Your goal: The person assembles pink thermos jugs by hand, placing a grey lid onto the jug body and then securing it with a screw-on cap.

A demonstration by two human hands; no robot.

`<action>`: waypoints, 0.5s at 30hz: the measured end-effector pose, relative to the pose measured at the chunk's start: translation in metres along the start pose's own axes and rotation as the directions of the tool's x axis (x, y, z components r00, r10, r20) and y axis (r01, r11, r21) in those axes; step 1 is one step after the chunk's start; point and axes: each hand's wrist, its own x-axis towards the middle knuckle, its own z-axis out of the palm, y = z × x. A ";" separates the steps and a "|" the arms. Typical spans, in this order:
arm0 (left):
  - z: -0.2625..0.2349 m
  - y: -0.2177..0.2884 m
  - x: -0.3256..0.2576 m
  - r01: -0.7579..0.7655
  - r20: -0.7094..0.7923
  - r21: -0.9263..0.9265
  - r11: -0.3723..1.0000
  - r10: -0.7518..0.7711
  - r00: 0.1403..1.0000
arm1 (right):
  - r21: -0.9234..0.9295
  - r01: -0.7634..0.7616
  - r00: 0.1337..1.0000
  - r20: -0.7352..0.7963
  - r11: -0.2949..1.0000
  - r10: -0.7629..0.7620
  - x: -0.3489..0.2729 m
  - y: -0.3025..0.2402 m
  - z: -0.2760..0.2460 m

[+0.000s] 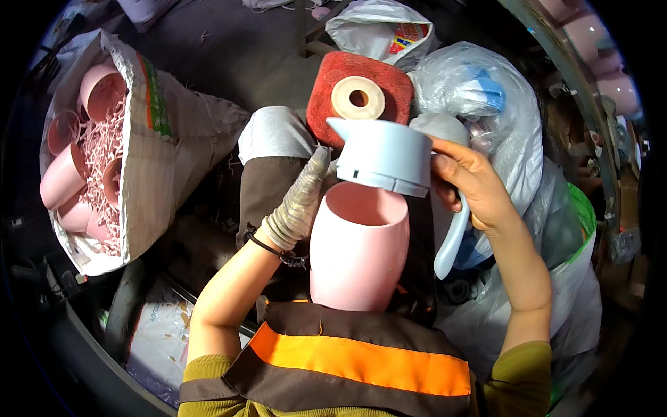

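Note:
My right hand (472, 181) grips a pale blue thermos jug top (385, 156) with a pointed spout on its left and a long curved handle on its right. The top hovers tilted just above a pink jug body (358, 257), which stands upright in my lap with its round mouth uncovered. Against the body's left side rests my left hand (302, 205) in a grey knitted glove, holding it. The gloved fingertips reach up close to the spout side of the top, and the thumb is mostly hidden.
On the left, a white woven sack (187, 153) holds several pink jug bodies and pink plastic scraps. Ahead lies a red pad (326, 87) with a cream ring (372, 97) on it. Clear plastic bags (517, 111) crowd the right, below a shelf edge (577, 69) with pink pieces beyond.

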 end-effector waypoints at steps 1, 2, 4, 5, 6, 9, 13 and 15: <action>0.000 0.001 -0.001 -0.021 -0.008 0.019 1.000 0.021 1.000 | -0.063 -0.075 0.997 -0.039 0.995 0.072 0.008 0.000 0.003; 0.001 0.002 -0.002 -0.064 -0.009 0.076 0.995 0.064 0.998 | -0.092 -0.096 0.995 -0.037 0.991 0.093 0.014 0.002 0.006; 0.001 0.003 -0.003 -0.100 0.004 0.121 0.988 0.101 0.995 | -0.092 -0.128 0.990 -0.065 0.988 0.122 0.020 0.004 0.010; 0.000 0.003 -0.002 -0.096 0.016 0.110 0.989 0.095 0.995 | -0.091 -0.144 0.985 -0.108 0.985 0.134 0.021 0.005 0.011; -0.001 0.003 -0.001 -0.091 0.029 0.101 0.991 0.088 0.996 | -0.114 -0.137 0.988 -0.088 0.984 0.127 0.022 0.005 0.011; -0.005 0.004 0.002 -0.070 0.039 0.122 0.990 0.066 0.997 | -0.207 -0.129 0.988 -0.114 0.970 0.107 0.023 0.005 0.012; -0.012 0.004 0.004 -0.061 0.054 0.160 0.985 0.053 0.997 | -0.308 -0.123 0.987 -0.140 0.943 0.083 0.025 0.004 0.011; -0.014 0.002 0.004 -0.058 0.055 0.103 0.993 0.053 0.997 | -0.333 -0.126 0.986 -0.146 0.935 0.081 0.025 0.004 0.010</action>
